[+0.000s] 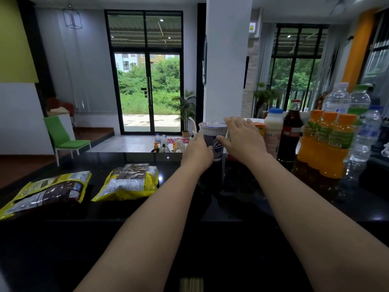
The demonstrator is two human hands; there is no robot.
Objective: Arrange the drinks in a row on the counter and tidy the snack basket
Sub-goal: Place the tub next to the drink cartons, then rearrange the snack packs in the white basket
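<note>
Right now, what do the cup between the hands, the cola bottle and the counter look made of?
Cup: matte white plastic or paper, hard to tell; ribbed rim, sealed lid. Cola bottle: probably glass, glossy highlights, red cap. Counter: polished black stone or similar; sharp reflections.

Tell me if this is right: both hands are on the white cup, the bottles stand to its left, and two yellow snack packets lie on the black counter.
No: the head view shows the bottles right of the white cup, not left. The left hand and right hand are on it, and two yellow snack packets lie on the black counter.
</note>
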